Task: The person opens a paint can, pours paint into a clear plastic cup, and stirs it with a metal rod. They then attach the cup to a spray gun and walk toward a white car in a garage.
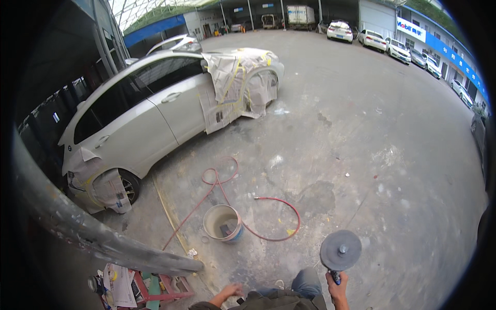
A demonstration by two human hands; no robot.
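Note:
In my right hand (338, 290) is the black and blue handle of a disc sander (340, 251). Its wide round grey disc faces up, with a small metal hub at the centre. My fingers are wrapped round the handle below the disc. My left hand (232, 291) hangs low near my body, fingers loosely apart and nothing visible in it. Ahead of my left hand stands a whitish bucket (208, 221) with a dark block-like item inside. Around the bucket curls a red air hose (298, 222), its metal fitting lying loose on the floor.
A white car (178, 113) stands ahead left, its front and rear wheel areas masked with paper. A thick grey post (103, 235) slants across the left. Beside its foot is a red stand (170, 289) with papers and cans. Several parked cars (374, 40) line the far side.

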